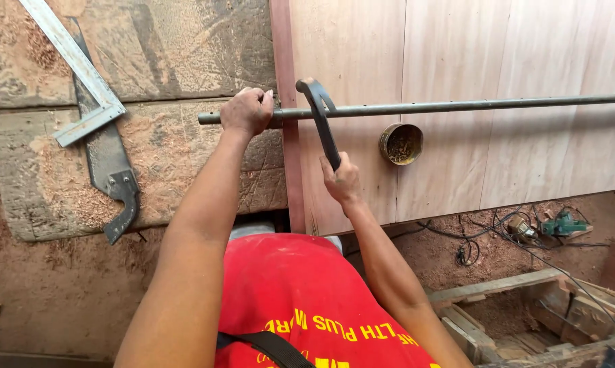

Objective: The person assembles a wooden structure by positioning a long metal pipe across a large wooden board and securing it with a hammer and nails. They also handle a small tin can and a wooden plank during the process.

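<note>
At the far left a metal square (pixel 76 65) lies on the sawdust-covered workbench (pixel 178 163), with a dark handsaw (pixel 110 170) beside it. The left hand (pixel 247 111) is closed in a fist around the left end of a long metal bar (pixel 457 105) that runs across the plywood panel (pixel 457 68). Right of it, the right hand (pixel 341 180) grips the near end of a dark clamp handle (pixel 322 123) hooked over the bar, and a small round tin (pixel 401 144) sits on the panel further right.

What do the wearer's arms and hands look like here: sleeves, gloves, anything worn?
Both arms are bare to the frame edge, no sleeves visible. Left hand and right hand are ungloved; no rings, watch or wristbands show. The red shirt has yellow lettering, with a black strap across it.
</note>
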